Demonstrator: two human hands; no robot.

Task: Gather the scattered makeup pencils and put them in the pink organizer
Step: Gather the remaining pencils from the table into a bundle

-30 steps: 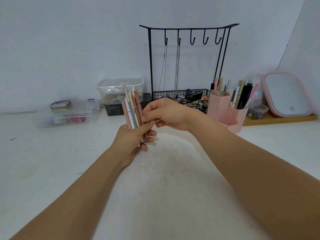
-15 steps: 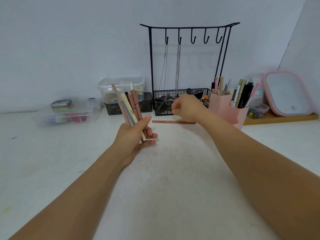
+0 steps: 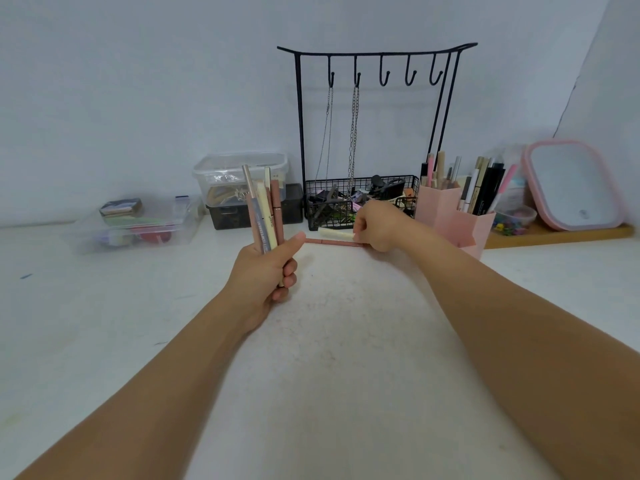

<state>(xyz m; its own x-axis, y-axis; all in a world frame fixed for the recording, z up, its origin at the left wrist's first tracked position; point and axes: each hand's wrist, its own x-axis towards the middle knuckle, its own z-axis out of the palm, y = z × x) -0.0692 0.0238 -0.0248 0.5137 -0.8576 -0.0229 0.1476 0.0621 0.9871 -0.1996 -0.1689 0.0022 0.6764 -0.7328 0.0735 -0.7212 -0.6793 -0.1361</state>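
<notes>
The left hand (image 3: 264,271) grips a bundle of makeup pencils (image 3: 264,209) upright over the bench's (image 3: 329,341) middle, while the right hand (image 3: 375,226) pinches a cream pencil (image 3: 335,233) above a pink pencil (image 3: 329,242) lying near the back edge, beside the pink organizer (image 3: 450,220).

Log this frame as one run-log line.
left hand: holds pencil bundle upright | right hand: pinches cream pencil | brown pencil: on table | pink organizer: right

- A plain pale wall (image 3: 138,81) runs along the far side.
- It meets a second wall (image 3: 620,64) at the far right, seemingly a corner.
- White tabletop (image 3: 329,375) fills the near ground under even light.
</notes>
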